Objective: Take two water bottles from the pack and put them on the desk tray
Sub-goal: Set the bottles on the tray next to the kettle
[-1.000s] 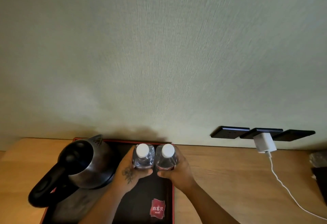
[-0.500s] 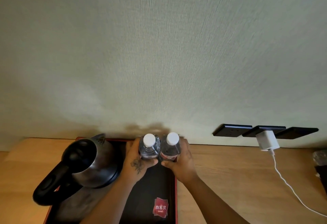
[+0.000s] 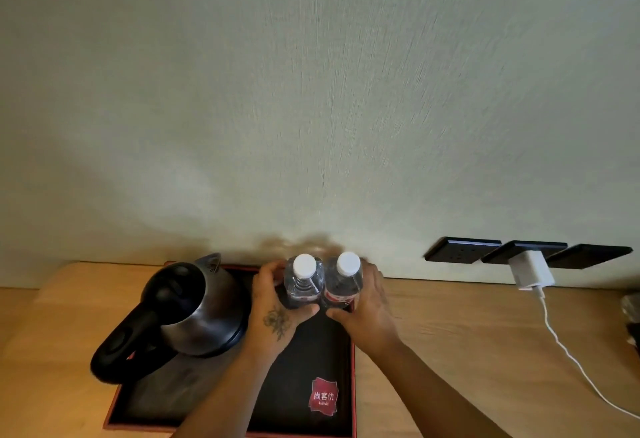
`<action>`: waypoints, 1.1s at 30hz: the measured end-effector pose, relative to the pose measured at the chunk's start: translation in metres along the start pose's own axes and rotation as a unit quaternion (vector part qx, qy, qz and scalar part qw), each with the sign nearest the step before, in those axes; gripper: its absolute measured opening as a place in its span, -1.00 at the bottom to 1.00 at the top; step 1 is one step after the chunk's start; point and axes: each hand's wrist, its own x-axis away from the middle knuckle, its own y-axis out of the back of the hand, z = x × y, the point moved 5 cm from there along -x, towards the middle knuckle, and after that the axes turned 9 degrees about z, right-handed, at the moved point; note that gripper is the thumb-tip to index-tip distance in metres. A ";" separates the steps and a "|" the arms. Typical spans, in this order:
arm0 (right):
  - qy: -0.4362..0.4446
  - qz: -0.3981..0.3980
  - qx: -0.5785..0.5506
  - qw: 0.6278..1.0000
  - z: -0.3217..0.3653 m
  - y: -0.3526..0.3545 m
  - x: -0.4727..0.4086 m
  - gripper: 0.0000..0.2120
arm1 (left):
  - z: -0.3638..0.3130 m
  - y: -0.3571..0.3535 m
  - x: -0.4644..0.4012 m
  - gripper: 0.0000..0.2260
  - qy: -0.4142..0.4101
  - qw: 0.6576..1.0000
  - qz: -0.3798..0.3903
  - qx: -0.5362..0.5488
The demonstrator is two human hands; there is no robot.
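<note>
At about 8 o'clock in the view, a steel kettle [image 3: 197,306] with a black handle stands on the left part of a dark tray [image 3: 194,399] with a red rim; the handle reaches out over the tray's left edge. The tray lies on a light wooden tabletop [image 3: 467,344] pushed against a pale wall.

Just right of the kettle, at 6 o'clock, the left hand [image 3: 277,309], with a flower tattoo on its back, is wrapped around the left bottle [image 3: 303,285], its grip clamped on the clear body with the thumb across the near side. Touching it on the right stands the right bottle [image 3: 343,283], held the same way by the right hand [image 3: 367,306], whose grip is closed on it. Both bottles are upright, white caps up, side by side at the tray's far right corner, close to the wall. Whether their bases rest on the tray cannot be told, since the hands hide them. Nearer the camera, a red logo patch [image 3: 323,397] sits on the tray floor.

Towards 4 o'clock, three black wall sockets [image 3: 526,252] sit in a row above the tabletop; a white charger [image 3: 531,269] is plugged into the middle one, and its white cable [image 3: 568,354] trails across the wood to the right edge.
</note>
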 end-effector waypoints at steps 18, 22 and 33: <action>0.105 0.024 0.014 0.994 0.089 0.079 0.035 -0.68 | -0.151 0.023 0.033 -0.67 -0.321 0.861 0.152 -0.363; 0.097 0.014 0.006 0.995 0.091 0.077 0.034 -0.70 | -0.150 0.029 0.029 -0.67 -0.309 0.870 0.122 -0.364; 0.072 0.004 -0.003 0.997 0.094 0.074 0.035 -0.69 | -0.147 0.030 0.023 -0.63 -0.225 0.890 0.035 -0.394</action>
